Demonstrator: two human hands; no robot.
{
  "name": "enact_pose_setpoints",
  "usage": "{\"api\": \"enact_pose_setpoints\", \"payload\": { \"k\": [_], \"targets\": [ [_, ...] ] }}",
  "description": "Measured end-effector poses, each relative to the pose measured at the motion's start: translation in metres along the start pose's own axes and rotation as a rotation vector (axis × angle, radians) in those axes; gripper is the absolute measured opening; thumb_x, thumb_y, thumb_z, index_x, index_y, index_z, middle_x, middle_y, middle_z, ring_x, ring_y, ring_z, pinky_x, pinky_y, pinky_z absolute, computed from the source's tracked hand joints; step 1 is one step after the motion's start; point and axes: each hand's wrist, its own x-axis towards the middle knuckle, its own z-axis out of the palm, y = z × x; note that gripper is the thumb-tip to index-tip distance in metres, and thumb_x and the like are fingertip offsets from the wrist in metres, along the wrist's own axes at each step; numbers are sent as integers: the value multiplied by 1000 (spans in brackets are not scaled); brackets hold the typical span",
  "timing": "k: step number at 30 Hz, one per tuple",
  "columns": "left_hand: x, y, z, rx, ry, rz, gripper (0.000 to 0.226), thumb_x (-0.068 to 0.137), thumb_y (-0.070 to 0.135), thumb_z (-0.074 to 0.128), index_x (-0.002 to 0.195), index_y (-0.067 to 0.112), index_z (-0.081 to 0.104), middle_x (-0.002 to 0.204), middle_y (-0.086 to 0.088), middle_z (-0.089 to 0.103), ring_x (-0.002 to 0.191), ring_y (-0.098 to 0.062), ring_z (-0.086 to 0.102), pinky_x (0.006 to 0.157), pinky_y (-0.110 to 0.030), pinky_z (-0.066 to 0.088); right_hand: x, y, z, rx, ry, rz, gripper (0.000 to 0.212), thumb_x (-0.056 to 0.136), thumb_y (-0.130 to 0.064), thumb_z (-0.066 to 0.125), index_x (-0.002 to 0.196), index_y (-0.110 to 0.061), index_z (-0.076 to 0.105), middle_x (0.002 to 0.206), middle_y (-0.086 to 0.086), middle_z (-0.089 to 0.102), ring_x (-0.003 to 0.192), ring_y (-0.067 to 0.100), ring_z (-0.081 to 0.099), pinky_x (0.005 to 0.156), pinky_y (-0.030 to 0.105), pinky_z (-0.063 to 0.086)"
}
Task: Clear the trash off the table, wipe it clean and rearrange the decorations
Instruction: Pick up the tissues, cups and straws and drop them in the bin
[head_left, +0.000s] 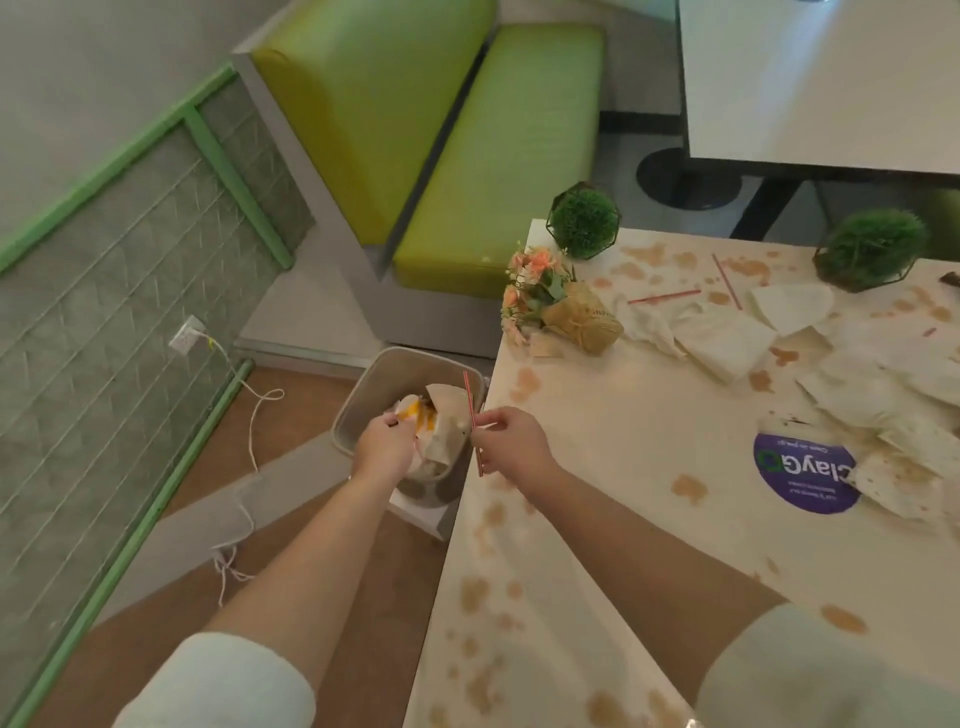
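Right hand (511, 439) pinches red straw (472, 423) between thumb and fingertips, over table (597, 519) edge beside trash bin (363, 395). Left hand (382, 441) over bin, fingers curled on crumpled paper (441, 415). Used napkins (722, 338), two more straws (665, 297), brown stains on tabletop; flower bouquet (550, 301) tipped over.

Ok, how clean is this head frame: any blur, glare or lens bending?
Head view: soft all over, the sticker text barely legible; wide-angle bending curves the table edge and wall panel; mild glare on the far table; both hands and the straw reasonably sharp.
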Motion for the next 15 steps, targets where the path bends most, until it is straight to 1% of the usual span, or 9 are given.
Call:
{"api": "enact_pose_setpoints", "payload": {
  "k": [3, 5, 6, 7, 8, 9, 10, 12, 15],
  "targets": [
    [5, -6, -3, -26, -8, 25, 36, 96, 38, 49, 126, 21, 60, 118, 1, 65, 98, -19, 59, 79, -32, 44, 12, -14, 20, -58, -12, -26, 12, 86, -12, 63, 97, -14, 64, 92, 5, 67, 85, 26, 67, 80, 39, 59],
    [4, -6, -1, -62, -4, 48, 34, 97, 36, 48, 124, 20, 59, 115, 0, 65, 99, -20, 59, 78, -33, 45, 18, -20, 26, -67, -11, -42, 9, 87, -11, 62, 89, -19, 63, 83, 0, 64, 85, 25, 66, 82, 37, 58],
    [2, -6, 0, -76, 5, 55, 32, 97, 36, 47, 122, 20, 59, 114, -1, 65, 100, -22, 60, 80, -35, 47, 21, -21, 29, -71, -7, -50, 10, 89, -11, 62, 89, -20, 65, 82, -1, 64, 86, 24, 66, 83, 36, 57],
    [0, -3, 1, -84, 15, 60, 30, 98, 36, 46, 121, 20, 58, 112, -2, 65, 101, -23, 60, 82, -37, 49, 24, -20, 32, -83, -8, -57, 11, 91, -12, 62, 97, -19, 68, 90, 1, 67, 90, 24, 66, 85, 34, 56],
    [-2, -1, 2, -80, 22, 67, 29, 98, 37, 46, 119, 20, 58, 111, -2, 65, 101, -24, 60, 83, -38, 49, 27, -18, 33, -101, -8, -55, 20, 93, -14, 61, 111, -16, 68, 103, 3, 69, 97, 24, 65, 86, 32, 54],
    [-2, 1, 3, -72, 21, 73, 27, 98, 37, 45, 117, 21, 57, 111, -1, 64, 101, -24, 61, 82, -37, 49, 29, -15, 34, -123, -4, -51, 29, 95, -15, 60, 123, -13, 65, 114, 5, 67, 102, 24, 64, 87, 30, 53],
    [-3, 2, 6, -69, 13, 85, 24, 98, 37, 45, 112, 22, 57, 111, -1, 64, 100, -24, 61, 79, -36, 49, 30, -12, 33, -126, 0, -42, 34, 95, -16, 59, 129, -13, 61, 119, 6, 65, 103, 23, 64, 87, 30, 53],
    [-7, 9, 13, -78, -21, 118, 15, 98, 35, 45, 102, 25, 56, 111, 0, 64, 99, -25, 62, 75, -34, 49, 30, -3, 23, -106, 25, -31, 31, 93, -16, 60, 123, -16, 64, 111, 5, 66, 94, 22, 64, 86, 32, 55],
    [-16, 22, 31, -63, -74, 129, 20, 97, 37, 47, 104, 22, 58, 97, 0, 65, 94, -22, 61, 80, -37, 50, 22, 8, -7, -54, 100, -28, 12, 89, -17, 61, 100, -21, 65, 94, 2, 66, 81, 21, 62, 81, 35, 54]
  ]
}}
